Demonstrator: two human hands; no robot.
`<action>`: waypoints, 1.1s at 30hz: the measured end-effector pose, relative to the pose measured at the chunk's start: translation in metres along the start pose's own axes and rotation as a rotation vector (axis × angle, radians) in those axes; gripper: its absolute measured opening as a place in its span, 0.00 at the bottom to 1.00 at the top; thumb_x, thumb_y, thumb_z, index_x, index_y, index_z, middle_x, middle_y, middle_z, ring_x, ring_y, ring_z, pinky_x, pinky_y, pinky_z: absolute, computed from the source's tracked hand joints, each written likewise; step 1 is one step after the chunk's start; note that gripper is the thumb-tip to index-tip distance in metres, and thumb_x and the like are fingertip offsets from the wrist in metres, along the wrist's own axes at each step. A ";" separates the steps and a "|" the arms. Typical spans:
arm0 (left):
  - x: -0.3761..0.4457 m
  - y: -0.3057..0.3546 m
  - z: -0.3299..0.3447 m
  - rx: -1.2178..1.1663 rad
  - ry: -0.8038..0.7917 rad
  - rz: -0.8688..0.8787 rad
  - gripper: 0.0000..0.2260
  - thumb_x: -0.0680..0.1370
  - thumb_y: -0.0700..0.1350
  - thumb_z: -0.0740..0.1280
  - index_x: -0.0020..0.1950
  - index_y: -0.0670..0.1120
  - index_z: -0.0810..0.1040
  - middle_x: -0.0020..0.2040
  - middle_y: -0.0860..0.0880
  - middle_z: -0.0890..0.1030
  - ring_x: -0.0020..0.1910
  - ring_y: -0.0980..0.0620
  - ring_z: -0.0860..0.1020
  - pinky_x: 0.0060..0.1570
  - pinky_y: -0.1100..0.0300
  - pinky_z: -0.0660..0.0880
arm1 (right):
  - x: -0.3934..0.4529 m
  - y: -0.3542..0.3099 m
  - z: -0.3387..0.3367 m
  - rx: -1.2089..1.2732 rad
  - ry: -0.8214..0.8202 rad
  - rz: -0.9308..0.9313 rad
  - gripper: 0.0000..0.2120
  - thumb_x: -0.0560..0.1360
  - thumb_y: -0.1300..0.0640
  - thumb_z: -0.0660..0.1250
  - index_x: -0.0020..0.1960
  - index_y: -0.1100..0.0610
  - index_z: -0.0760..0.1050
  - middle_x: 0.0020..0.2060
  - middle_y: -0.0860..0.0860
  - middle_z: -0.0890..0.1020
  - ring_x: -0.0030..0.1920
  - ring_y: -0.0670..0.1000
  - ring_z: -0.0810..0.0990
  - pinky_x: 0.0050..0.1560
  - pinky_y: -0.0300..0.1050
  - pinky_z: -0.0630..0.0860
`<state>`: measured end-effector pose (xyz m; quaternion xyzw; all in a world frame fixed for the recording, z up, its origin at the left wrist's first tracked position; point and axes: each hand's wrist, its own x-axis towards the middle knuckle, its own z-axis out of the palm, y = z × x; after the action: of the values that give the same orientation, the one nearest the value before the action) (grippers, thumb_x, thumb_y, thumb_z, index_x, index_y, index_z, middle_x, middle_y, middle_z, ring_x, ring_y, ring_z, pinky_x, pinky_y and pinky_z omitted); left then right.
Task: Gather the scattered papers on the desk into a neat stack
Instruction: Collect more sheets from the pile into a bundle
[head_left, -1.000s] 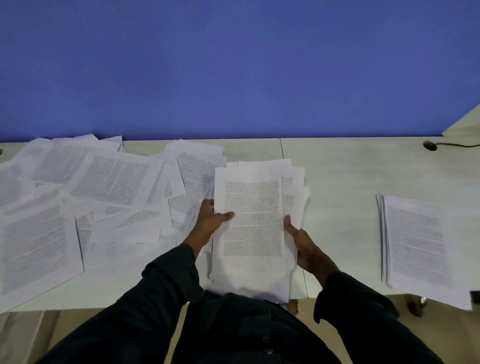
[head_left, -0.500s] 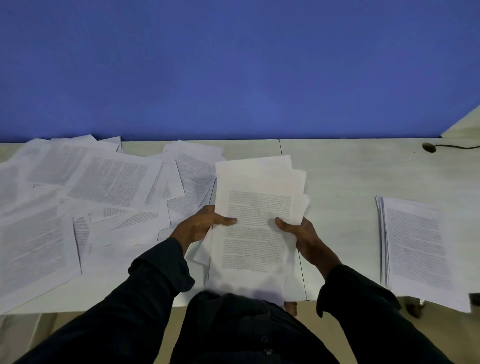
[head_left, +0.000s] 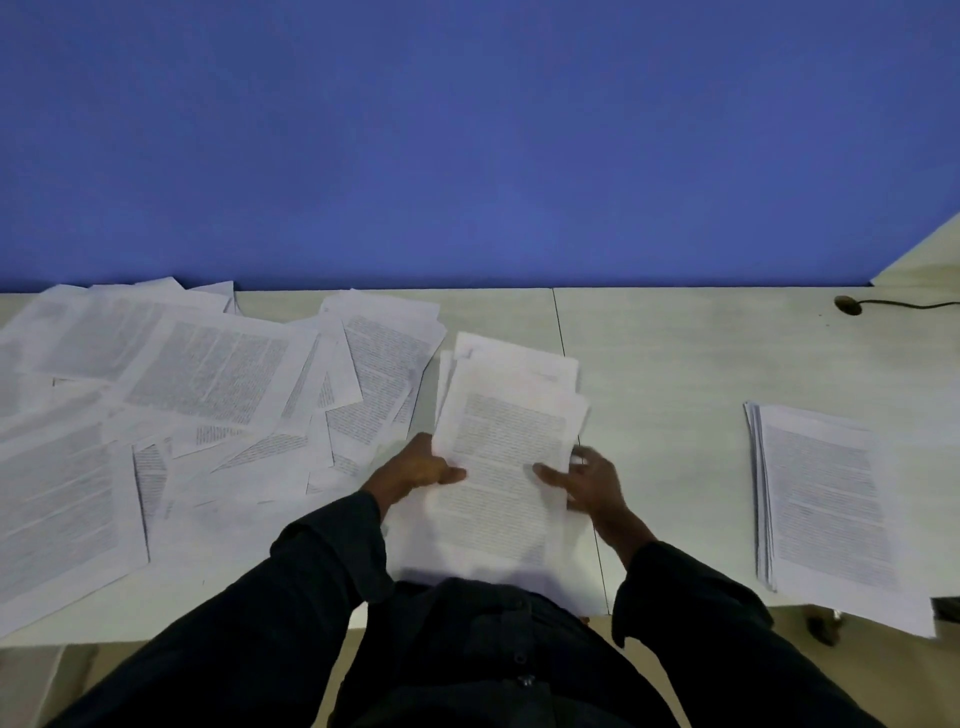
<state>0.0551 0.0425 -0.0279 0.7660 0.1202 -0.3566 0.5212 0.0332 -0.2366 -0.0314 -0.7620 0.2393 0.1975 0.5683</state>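
Left hand (head_left: 415, 470) and right hand (head_left: 592, 480) grip a held sheaf (head_left: 506, 457) by its long side edges at the worktop (head_left: 675, 353) near edge, sheets fanned at the top. Light, limp, slippery paper likely needs both sides pinched. No containers; scattered papers (head_left: 208, 405) cover the left end, a finished stack (head_left: 826, 499) lies right.

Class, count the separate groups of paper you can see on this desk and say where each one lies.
3. Scattered sheets overlap across the desk's left side; a bundle is held in the middle by the left hand and right hand; a stack lies at right. Individual sheets cannot be counted, as many are hidden.
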 end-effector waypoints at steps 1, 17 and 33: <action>0.004 0.011 -0.009 0.118 0.043 0.002 0.31 0.72 0.46 0.79 0.70 0.40 0.72 0.67 0.44 0.78 0.63 0.45 0.77 0.64 0.51 0.74 | 0.005 -0.011 -0.003 -0.060 0.128 -0.063 0.54 0.47 0.33 0.85 0.67 0.55 0.75 0.62 0.55 0.83 0.57 0.54 0.84 0.60 0.57 0.82; 0.004 0.066 -0.101 0.323 0.243 0.102 0.26 0.60 0.64 0.82 0.49 0.50 0.83 0.46 0.51 0.84 0.46 0.50 0.83 0.41 0.60 0.76 | 0.039 -0.088 -0.051 0.043 -0.212 -0.234 0.16 0.68 0.65 0.81 0.54 0.65 0.85 0.49 0.59 0.88 0.51 0.61 0.87 0.51 0.53 0.85; -0.008 0.046 -0.076 -0.713 0.485 0.040 0.22 0.68 0.58 0.80 0.55 0.46 0.83 0.53 0.46 0.86 0.49 0.43 0.84 0.46 0.49 0.82 | 0.041 -0.047 -0.019 0.661 -0.133 -0.042 0.28 0.69 0.64 0.79 0.68 0.61 0.78 0.63 0.58 0.84 0.65 0.65 0.81 0.64 0.72 0.76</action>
<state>0.1072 0.0909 0.0255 0.6020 0.3398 -0.0922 0.7167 0.0945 -0.2491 -0.0133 -0.5267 0.2370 0.1466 0.8031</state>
